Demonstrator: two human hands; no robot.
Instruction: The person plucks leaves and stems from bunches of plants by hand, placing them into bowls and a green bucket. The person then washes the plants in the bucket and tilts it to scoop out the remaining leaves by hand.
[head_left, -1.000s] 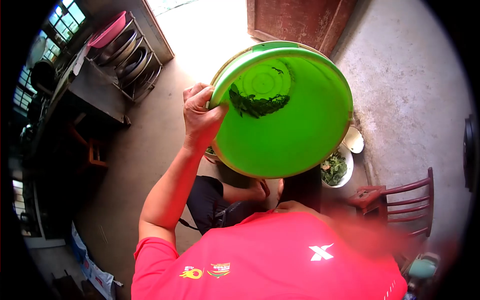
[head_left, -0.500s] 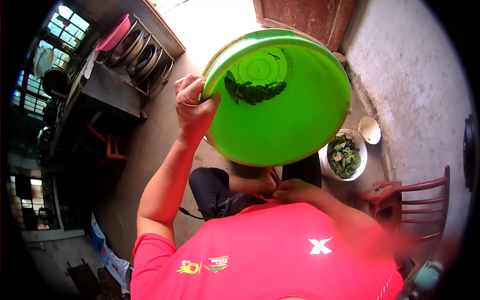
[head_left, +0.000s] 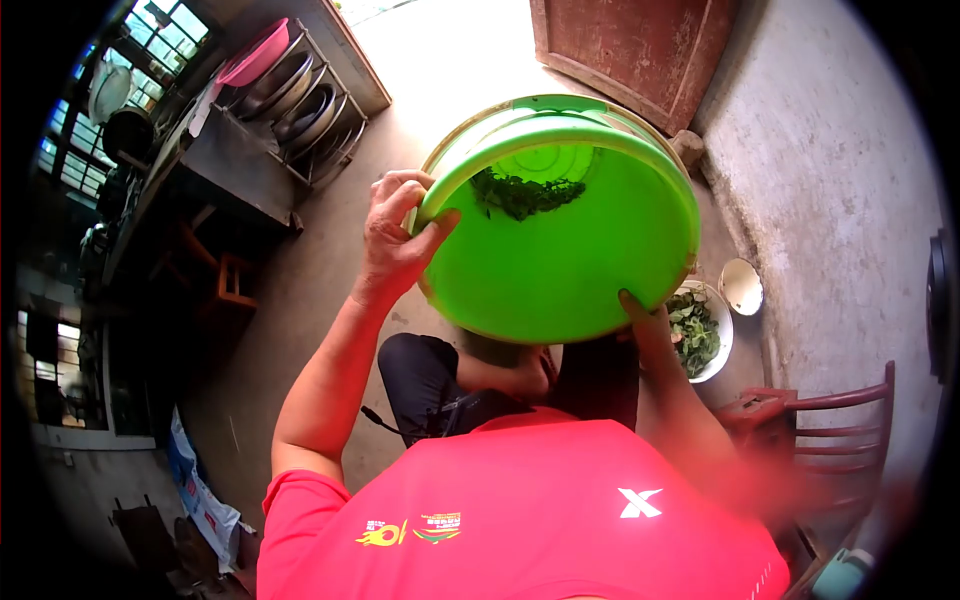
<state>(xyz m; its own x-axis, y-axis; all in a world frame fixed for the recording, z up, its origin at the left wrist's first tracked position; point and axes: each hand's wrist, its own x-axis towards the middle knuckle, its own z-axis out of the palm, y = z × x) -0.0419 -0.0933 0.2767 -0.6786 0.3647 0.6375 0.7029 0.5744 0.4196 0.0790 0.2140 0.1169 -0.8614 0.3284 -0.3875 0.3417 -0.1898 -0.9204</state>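
A large green plastic basin [head_left: 560,270] is held up and tilted in front of me, its inside facing my body. Dark green leaves [head_left: 525,196] lie bunched inside it, near the bottom. My left hand [head_left: 395,235] grips the rim on the left side, with the thumb over the inner edge. At the lower right rim, my right hand [head_left: 648,325] has its thumb on the inside, while its other fingers are hidden behind the basin. Beyond that hand, partly covered, a white bucket [head_left: 722,350] holds green leaves [head_left: 692,332].
A white bowl [head_left: 741,286] sits on the floor by the wall. The red wooden chair [head_left: 835,425] stands at right. A rack [head_left: 320,130] of several basins is at the left beside a counter [head_left: 240,175]. A reddish door [head_left: 625,60] stands at the far side.
My right hand has moved from my lap up to the basin's lower right rim and taken hold. The basin has tipped a little and sits slightly lower in view. My left hand keeps its grip.
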